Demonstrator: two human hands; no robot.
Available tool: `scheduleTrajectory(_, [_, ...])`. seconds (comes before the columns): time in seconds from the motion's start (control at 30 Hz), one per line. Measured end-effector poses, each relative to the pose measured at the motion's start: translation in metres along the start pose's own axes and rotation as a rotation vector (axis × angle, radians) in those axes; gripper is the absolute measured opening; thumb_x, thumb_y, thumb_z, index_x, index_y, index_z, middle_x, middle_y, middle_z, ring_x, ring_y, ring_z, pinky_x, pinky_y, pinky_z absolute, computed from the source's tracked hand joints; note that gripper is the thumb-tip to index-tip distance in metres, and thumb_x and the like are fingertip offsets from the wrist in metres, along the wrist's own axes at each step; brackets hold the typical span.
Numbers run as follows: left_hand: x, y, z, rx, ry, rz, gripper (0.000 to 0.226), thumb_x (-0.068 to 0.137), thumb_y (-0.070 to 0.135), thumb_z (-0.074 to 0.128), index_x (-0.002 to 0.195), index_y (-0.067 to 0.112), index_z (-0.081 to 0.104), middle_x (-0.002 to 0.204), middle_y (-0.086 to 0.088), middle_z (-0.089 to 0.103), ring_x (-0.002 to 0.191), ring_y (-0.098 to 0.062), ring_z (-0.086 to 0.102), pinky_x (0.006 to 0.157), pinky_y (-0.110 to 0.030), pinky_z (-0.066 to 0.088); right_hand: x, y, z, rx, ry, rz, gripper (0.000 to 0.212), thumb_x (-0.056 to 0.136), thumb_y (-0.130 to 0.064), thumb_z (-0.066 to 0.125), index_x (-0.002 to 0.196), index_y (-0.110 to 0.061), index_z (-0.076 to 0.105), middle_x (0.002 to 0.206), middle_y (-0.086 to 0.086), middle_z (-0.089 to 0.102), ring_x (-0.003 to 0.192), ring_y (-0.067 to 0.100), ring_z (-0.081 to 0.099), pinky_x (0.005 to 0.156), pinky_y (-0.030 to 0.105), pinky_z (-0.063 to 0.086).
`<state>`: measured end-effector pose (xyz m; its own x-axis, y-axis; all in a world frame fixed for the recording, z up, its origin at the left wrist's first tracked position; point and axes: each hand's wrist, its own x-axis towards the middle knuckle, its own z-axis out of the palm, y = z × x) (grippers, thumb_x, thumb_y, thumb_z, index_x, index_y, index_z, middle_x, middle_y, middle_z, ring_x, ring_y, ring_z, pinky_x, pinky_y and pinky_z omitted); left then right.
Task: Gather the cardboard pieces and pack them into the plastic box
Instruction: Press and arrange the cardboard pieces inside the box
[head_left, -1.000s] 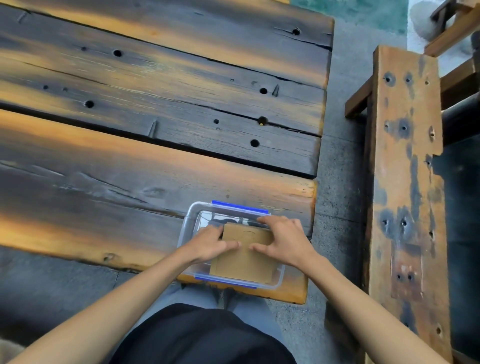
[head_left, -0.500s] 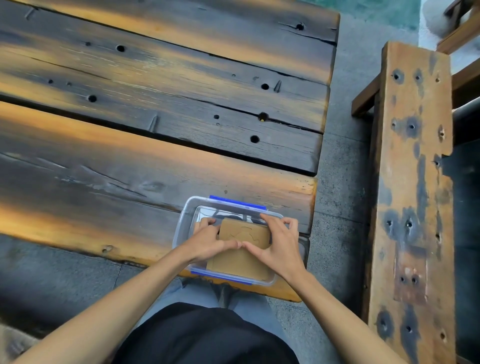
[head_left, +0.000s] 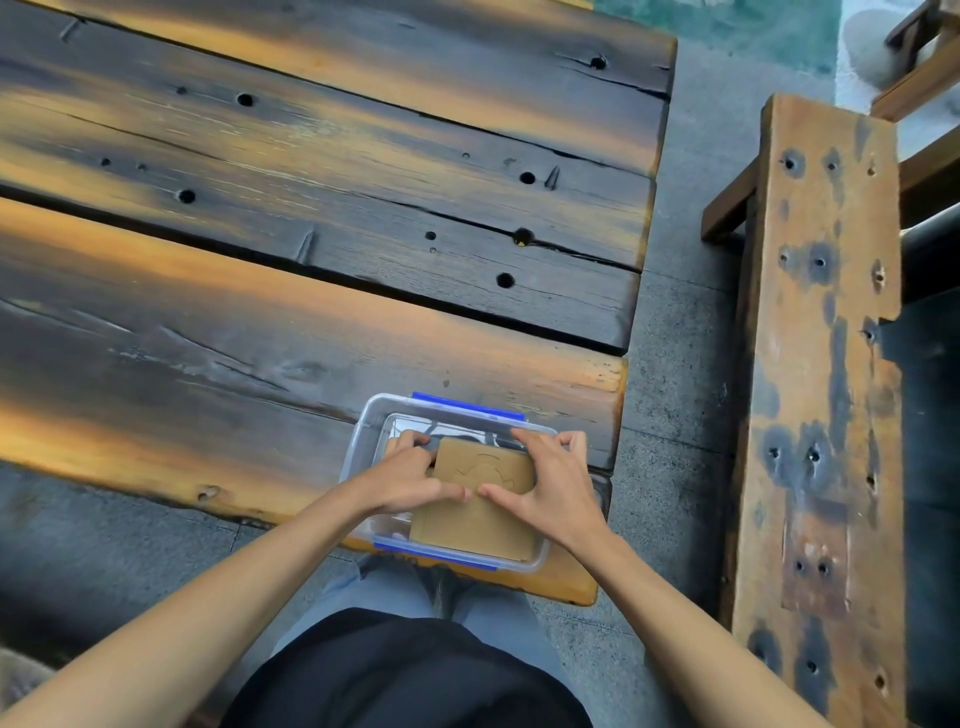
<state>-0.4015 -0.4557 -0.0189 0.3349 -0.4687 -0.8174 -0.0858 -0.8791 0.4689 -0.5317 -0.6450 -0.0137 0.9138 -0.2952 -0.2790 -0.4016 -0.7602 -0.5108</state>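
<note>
A clear plastic box (head_left: 366, 431) with blue latches stands at the near right corner of the wooden table. A brown cardboard piece (head_left: 480, 519) with a faint cut outline lies inside it, filling most of the opening. My left hand (head_left: 410, 480) rests on the cardboard's left edge, with fingers curled over its far left corner. My right hand (head_left: 550, 483) presses on its right side, fingertips at the far right corner. Both thumbs almost meet on top of the cardboard. Anything under the cardboard is hidden.
The table (head_left: 311, 260) is made of dark, scorched planks with holes and gaps. A worn wooden bench (head_left: 821, 415) runs along the right, with a strip of grey stone floor (head_left: 680, 312) between it and the table. My lap sits below the table's near edge.
Both hands slid toward the far end of the cardboard and the thumbs came together on top. The cardboard sits lower and flatter in the box.
</note>
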Motion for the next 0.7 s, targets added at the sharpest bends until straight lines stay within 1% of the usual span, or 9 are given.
scheduleTrajectory(0.07, [0.0, 0.004, -0.006, 0.042, 0.001, -0.005, 0.078, 0.076, 0.065, 0.07, 0.137, 0.018, 0.059, 0.147, -0.004, 0.036, 0.143, -0.022, 0.028, 0.115, -0.037, 0.033, 0.0, -0.003, -0.003, -0.079, -0.024, -0.002, 0.093, 0.071, -0.084, 0.057, 0.137, -0.02, 0.059, 0.121, -0.007, 0.068, 0.098, 0.012, 0.028, 0.083, 0.026, 0.037])
scheduleTrajectory(0.13, [0.0, 0.009, -0.01, 0.081, 0.03, 0.018, 0.089, 0.075, 0.067, 0.07, 0.145, 0.016, 0.049, 0.145, -0.01, 0.042, 0.14, -0.028, 0.039, 0.113, -0.043, 0.039, 0.0, -0.007, -0.007, -0.17, -0.048, 0.008, 0.09, 0.074, -0.085, 0.051, 0.136, -0.02, 0.059, 0.119, -0.004, 0.07, 0.101, 0.017, 0.034, 0.082, 0.034, 0.043])
scheduleTrajectory(0.23, [0.0, 0.019, -0.014, 0.063, 0.087, 0.091, 0.102, 0.078, 0.062, 0.073, 0.157, 0.016, 0.03, 0.156, -0.009, 0.039, 0.141, -0.026, 0.043, 0.114, -0.041, 0.04, 0.001, -0.012, -0.012, -0.264, -0.085, -0.018, 0.082, 0.079, -0.08, 0.049, 0.136, -0.021, 0.058, 0.121, -0.001, 0.071, 0.11, 0.023, 0.047, 0.087, 0.04, 0.043])
scheduleTrajectory(0.3, [0.002, 0.023, -0.016, 0.091, 0.084, 0.135, 0.093, 0.08, 0.058, 0.073, 0.155, 0.019, 0.036, 0.154, -0.006, 0.044, 0.137, -0.023, 0.046, 0.11, -0.035, 0.041, 0.004, -0.014, -0.014, -0.251, -0.114, -0.046, 0.079, 0.083, -0.074, 0.053, 0.139, -0.019, 0.055, 0.13, 0.001, 0.068, 0.121, 0.023, 0.051, 0.096, 0.04, 0.041])
scheduleTrajectory(0.4, [0.005, 0.027, -0.018, 0.155, 0.049, 0.164, 0.07, 0.081, 0.057, 0.072, 0.14, 0.024, 0.056, 0.138, -0.001, 0.062, 0.117, -0.018, 0.059, 0.097, -0.032, 0.049, 0.011, -0.015, -0.017, -0.207, -0.216, -0.078, 0.079, 0.083, -0.069, 0.058, 0.143, -0.018, 0.05, 0.14, 0.004, 0.062, 0.13, 0.023, 0.053, 0.106, 0.038, 0.042])
scheduleTrajectory(0.47, [0.005, 0.028, -0.019, 0.173, 0.031, 0.166, 0.062, 0.08, 0.057, 0.072, 0.133, 0.026, 0.061, 0.127, 0.001, 0.068, 0.109, -0.017, 0.063, 0.093, -0.034, 0.053, 0.018, -0.017, -0.018, -0.194, -0.315, -0.077, 0.082, 0.082, -0.071, 0.061, 0.144, -0.018, 0.048, 0.14, 0.006, 0.061, 0.128, 0.025, 0.055, 0.102, 0.04, 0.048])
scheduleTrajectory(0.57, [0.006, 0.032, -0.021, 0.215, 0.002, 0.163, 0.062, 0.079, 0.056, 0.071, 0.133, 0.026, 0.062, 0.125, 0.0, 0.07, 0.111, -0.02, 0.065, 0.095, -0.038, 0.054, 0.03, -0.023, -0.019, -0.202, -0.476, -0.03, 0.084, 0.076, -0.075, 0.065, 0.136, -0.017, 0.053, 0.131, 0.009, 0.064, 0.118, 0.028, 0.06, 0.089, 0.041, 0.053])
scheduleTrajectory(0.63, [0.007, 0.035, -0.024, 0.263, -0.027, 0.148, 0.07, 0.078, 0.057, 0.07, 0.138, 0.023, 0.06, 0.127, -0.002, 0.07, 0.113, -0.023, 0.064, 0.098, -0.04, 0.053, 0.038, -0.028, -0.018, -0.186, -0.577, 0.031, 0.089, 0.072, -0.077, 0.069, 0.134, -0.015, 0.054, 0.129, 0.008, 0.065, 0.114, 0.027, 0.061, 0.089, 0.04, 0.053])
scheduleTrajectory(0.7, [0.009, 0.039, -0.026, 0.3, -0.044, 0.134, 0.069, 0.077, 0.058, 0.069, 0.135, 0.023, 0.062, 0.123, -0.004, 0.071, 0.108, -0.023, 0.065, 0.095, -0.04, 0.054, 0.044, -0.032, -0.018, -0.174, -0.65, 0.086, 0.094, 0.069, -0.077, 0.072, 0.134, -0.012, 0.054, 0.13, 0.008, 0.064, 0.115, 0.027, 0.06, 0.095, 0.042, 0.052])
